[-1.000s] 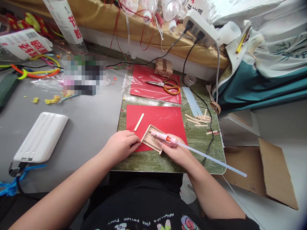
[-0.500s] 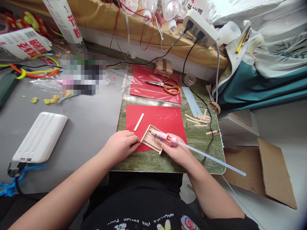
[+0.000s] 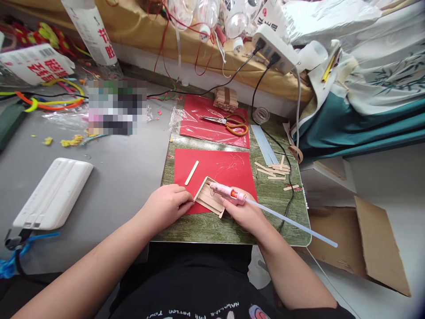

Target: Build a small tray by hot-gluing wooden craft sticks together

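Note:
A pink hot glue gun [image 3: 226,191] is gripped in my right hand [image 3: 244,210], its nozzle over the inside of a small wooden-stick tray [image 3: 207,199]. A long translucent glue stick [image 3: 292,223] juts from the gun's back end. My left hand [image 3: 171,201] has its fingers closed, pinching the tray's near-left corner. The tray has a slatted floor and low stick walls, and lies partly on a red sheet [image 3: 212,161]. A single craft stick [image 3: 191,173] rests on the sheet beyond my left hand.
Behind lie scissors [image 3: 229,122] on a plastic-wrapped red pack [image 3: 195,110] and a bundle of craft sticks [image 3: 226,98]. Glue sticks [image 3: 264,144] and loose craft sticks [image 3: 274,169] are at right, near a black cable [image 3: 289,177]. A white power bank [image 3: 55,192] sits left.
The camera view has shifted slightly, so the scene sits a little lower. Both hands, the glue gun and the tray hold nearly the same positions relative to each other.

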A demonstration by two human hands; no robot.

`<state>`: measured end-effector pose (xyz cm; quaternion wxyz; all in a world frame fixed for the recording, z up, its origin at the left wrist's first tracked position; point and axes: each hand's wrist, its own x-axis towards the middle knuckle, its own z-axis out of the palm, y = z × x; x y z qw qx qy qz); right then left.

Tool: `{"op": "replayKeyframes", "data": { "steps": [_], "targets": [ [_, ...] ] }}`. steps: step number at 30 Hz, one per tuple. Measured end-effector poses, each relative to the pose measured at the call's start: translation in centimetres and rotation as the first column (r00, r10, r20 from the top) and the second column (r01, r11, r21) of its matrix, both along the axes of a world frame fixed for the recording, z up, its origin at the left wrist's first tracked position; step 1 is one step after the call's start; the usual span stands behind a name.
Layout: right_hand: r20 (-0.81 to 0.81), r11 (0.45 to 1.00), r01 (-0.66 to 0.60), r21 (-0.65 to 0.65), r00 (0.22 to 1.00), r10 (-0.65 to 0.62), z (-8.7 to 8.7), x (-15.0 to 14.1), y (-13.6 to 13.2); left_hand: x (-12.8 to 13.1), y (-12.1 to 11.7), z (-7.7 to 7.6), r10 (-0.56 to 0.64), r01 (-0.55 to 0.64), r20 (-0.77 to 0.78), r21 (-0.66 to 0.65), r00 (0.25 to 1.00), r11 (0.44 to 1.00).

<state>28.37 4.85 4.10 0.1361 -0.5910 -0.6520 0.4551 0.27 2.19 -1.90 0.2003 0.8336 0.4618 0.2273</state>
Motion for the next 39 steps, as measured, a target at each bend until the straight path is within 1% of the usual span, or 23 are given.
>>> {"op": "replayKeyframes", "data": {
  "steps": [10,21,30,39],
  "targets": [
    [-0.004,0.999,0.041,0.009,0.999,-0.041,-0.49,0.03,0.17,0.12,0.03,0.43,0.002,-0.002,0.02,0.01,1.0,1.0],
    [-0.022,0.999,0.053,0.01,0.998,-0.053,-0.68,0.0,0.4,0.02,0.06,0.12,0.001,-0.001,0.008,0.004,1.0,1.0],
    [0.02,0.999,0.05,0.009,0.999,-0.05,-0.87,0.33,0.03,0.02,0.01,0.14,0.001,-0.001,0.008,0.006,1.0,1.0],
    [0.016,0.999,0.053,0.011,0.998,-0.053,-0.81,0.2,0.1,0.06,-0.02,-0.08,-0.001,0.001,0.014,-0.001,1.0,1.0]
  ]
}}
